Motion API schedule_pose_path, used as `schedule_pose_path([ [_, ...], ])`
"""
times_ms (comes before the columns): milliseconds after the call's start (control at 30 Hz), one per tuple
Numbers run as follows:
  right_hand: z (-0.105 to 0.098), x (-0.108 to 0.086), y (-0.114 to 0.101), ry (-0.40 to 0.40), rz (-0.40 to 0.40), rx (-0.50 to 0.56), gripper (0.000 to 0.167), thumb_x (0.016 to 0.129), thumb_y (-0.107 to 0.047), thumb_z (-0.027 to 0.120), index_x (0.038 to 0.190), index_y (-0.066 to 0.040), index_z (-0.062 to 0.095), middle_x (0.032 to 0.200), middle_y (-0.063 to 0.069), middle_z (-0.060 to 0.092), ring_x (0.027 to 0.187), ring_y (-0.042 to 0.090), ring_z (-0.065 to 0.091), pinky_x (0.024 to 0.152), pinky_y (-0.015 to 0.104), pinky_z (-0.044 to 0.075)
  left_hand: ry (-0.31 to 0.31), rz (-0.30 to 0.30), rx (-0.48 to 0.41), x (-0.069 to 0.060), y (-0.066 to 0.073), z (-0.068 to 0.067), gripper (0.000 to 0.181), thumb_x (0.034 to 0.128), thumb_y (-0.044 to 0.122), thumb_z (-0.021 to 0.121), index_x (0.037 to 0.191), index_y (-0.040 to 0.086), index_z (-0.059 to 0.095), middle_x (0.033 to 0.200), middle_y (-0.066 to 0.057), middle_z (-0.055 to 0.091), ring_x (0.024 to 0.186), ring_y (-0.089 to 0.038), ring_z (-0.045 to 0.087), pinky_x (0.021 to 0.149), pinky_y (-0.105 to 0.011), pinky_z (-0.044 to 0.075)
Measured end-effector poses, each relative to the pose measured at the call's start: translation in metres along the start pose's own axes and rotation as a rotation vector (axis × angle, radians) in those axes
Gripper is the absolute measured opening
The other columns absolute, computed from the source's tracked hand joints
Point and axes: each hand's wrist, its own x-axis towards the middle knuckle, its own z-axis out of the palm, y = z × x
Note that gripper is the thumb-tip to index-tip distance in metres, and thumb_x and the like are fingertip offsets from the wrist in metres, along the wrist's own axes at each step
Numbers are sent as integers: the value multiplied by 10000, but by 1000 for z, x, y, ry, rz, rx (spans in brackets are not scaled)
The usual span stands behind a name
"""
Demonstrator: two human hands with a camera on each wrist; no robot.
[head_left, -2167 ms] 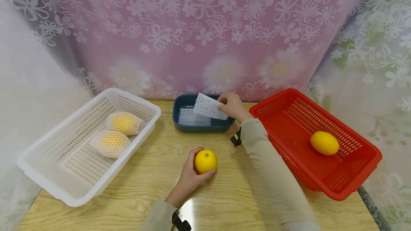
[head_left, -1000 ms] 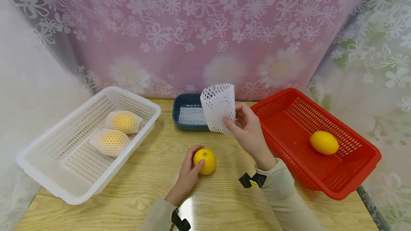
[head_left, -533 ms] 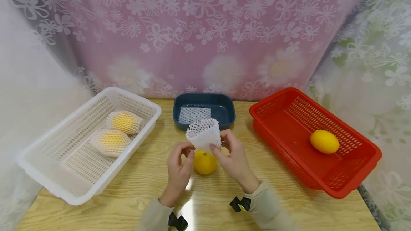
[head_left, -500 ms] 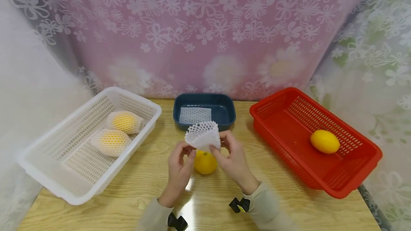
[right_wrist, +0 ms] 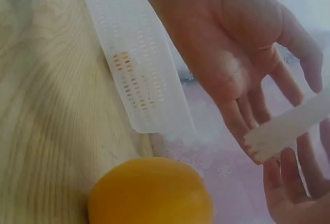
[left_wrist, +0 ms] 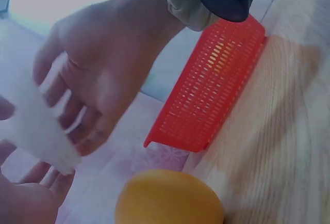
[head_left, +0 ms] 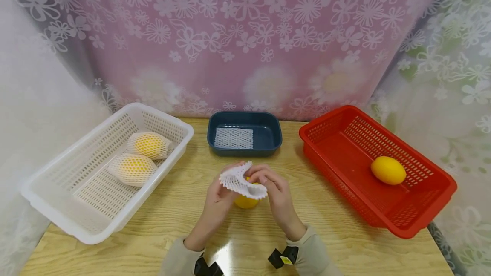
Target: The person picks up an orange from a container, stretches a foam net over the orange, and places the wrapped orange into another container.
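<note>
Both hands hold a white foam net sleeve (head_left: 242,184) over an orange (head_left: 246,202) on the table, in the head view. The left hand (head_left: 219,195) grips its left side and the right hand (head_left: 279,195) its right side, with the sleeve's mouth spread and tilted. Most of the orange is hidden under the sleeve and fingers. In the left wrist view the orange (left_wrist: 169,199) lies below and apart from the sleeve (left_wrist: 38,123). The right wrist view likewise has a gap between the orange (right_wrist: 150,193) and the sleeve (right_wrist: 289,131).
A white basket (head_left: 65,231) at left holds two yellow fruits in foam nets (head_left: 132,169). The blue tray (head_left: 264,133) at the back holds flat foam netting (head_left: 234,138). At right, a red basket (head_left: 345,156) contains one oval yellow fruit (head_left: 388,170).
The right hand has lifted the foam sleeve out of the blue tray and brought it over the orange. The left hand has let go of the orange and taken the sleeve, which is now lower and wider.
</note>
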Motion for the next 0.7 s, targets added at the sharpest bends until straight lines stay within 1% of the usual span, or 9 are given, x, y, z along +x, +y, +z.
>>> schedule_pose_path([
  [67, 1, -1, 1, 47, 77, 70, 135, 964, 49, 493, 1032, 107, 594, 1101, 110, 620, 1048, 224, 581, 946, 302, 484, -41, 51, -11, 2, 1, 1, 486, 891, -188, 542, 1367, -120, 480, 1382, -265, 477, 1297, -255, 475, 1065, -338, 412],
  [100, 1, -2, 1, 70, 113, 97, 137, 946, 58, 535, 1059, 132, 562, 1101, 100, 610, 1037, 208, 578, 921, 287, 497, -55, 68, -14, 3, 1, 2, 499, 870, -208, 547, 1359, -121, 492, 1376, -296, 460, 1302, -275, 466, 1072, -352, 406],
  [167, 1, -3, 2, 102, 165, 137, 268, 904, 89, 579, 1148, 164, 497, 1135, 102, 582, 1046, 203, 563, 882, 276, 518, -84, 84, -49, 4, 2, 4, 523, 844, -242, 550, 1353, -132, 494, 1382, -336, 426, 1324, -306, 442, 1080, -374, 399],
  [233, 1, -3, 3, 119, 208, 141, 389, 880, 88, 587, 1238, 150, 448, 1190, 97, 552, 1073, 204, 551, 875, 271, 523, -99, 96, -53, 5, 4, 5, 533, 837, -243, 583, 1351, -128, 498, 1389, -342, 420, 1333, -330, 433, 1091, -390, 385],
  [367, -2, -4, 4, 78, 229, 125, 509, 871, 70, 591, 1346, 124, 417, 1265, 70, 558, 1121, 199, 552, 900, 272, 515, -116, 103, -5, 6, 6, 5, 591, 806, -206, 671, 1362, -74, 519, 1400, -310, 444, 1333, -351, 431, 1099, -381, 373],
  [467, -5, -4, 4, 30, 202, 121, 465, 888, 84, 574, 1325, 164, 435, 1207, 29, 617, 1071, 155, 588, 889, 253, 512, -113, 99, 46, 6, 8, 5, 612, 786, -188, 707, 1356, -45, 534, 1400, -294, 453, 1321, -354, 428, 1071, -353, 380],
  [567, -7, -4, 2, 33, 195, 124, 418, 890, 103, 565, 1279, 204, 447, 1110, 11, 650, 987, 122, 609, 844, 226, 516, -87, 52, 65, 6, 11, 5, 619, 786, -186, 704, 1358, -38, 519, 1417, -258, 430, 1302, -307, 422, 976, -291, 403],
  [633, -6, -3, -2, 65, 244, 123, 404, 887, 88, 588, 1256, 208, 474, 1068, 19, 649, 945, 129, 611, 816, 219, 520, -71, 1, 45, 6, 13, 5, 645, 782, -191, 696, 1374, -51, 482, 1423, -239, 406, 1253, -268, 424, 930, -265, 413],
  [700, -6, -3, -4, 89, 299, 127, 373, 878, 69, 617, 1209, 207, 515, 1026, 20, 652, 902, 131, 607, 787, 220, 520, -71, -76, -2, 6, 15, 3, 688, 783, -177, 702, 1402, -54, 429, 1436, -201, 384, 1189, -228, 453, 909, -241, 440],
])
